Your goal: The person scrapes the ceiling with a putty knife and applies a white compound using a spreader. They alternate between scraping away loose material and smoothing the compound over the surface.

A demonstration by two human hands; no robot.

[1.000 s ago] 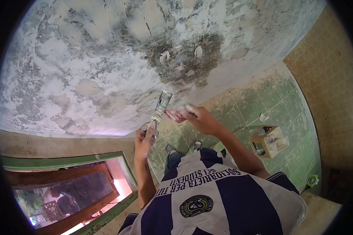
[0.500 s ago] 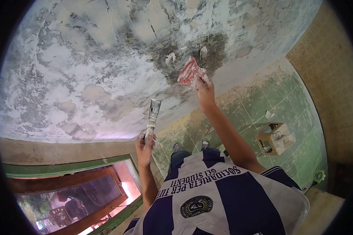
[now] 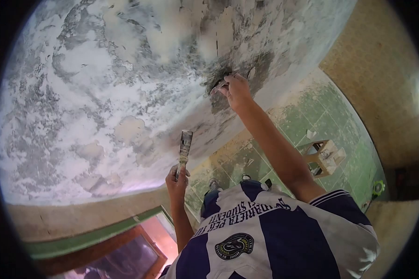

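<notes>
My right hand [image 3: 238,89] is raised against the flaking, mottled wall [image 3: 102,93] and presses a flat scraper blade [image 3: 220,83] onto a dark damp patch [image 3: 239,74]. Only the blade's thin edge shows beside the fingers. My left hand [image 3: 177,179] is lower, near my chest, and grips the handle of a putty knife [image 3: 184,146] that points upward, its blade smeared with white filler. The putty knife is clear of the wall.
Below lies a green tiled floor [image 3: 330,116] with a small wooden stool [image 3: 322,156] on it. A green-framed doorway [image 3: 121,242] opens at lower left. My shoes [image 3: 228,182] stand close to the wall base. A small green round object [image 3: 378,188] lies at right.
My right hand rose from beside the putty knife to the dark patch and laid the scraper flat on the wall. The left hand stayed low. The view tilted upward.
</notes>
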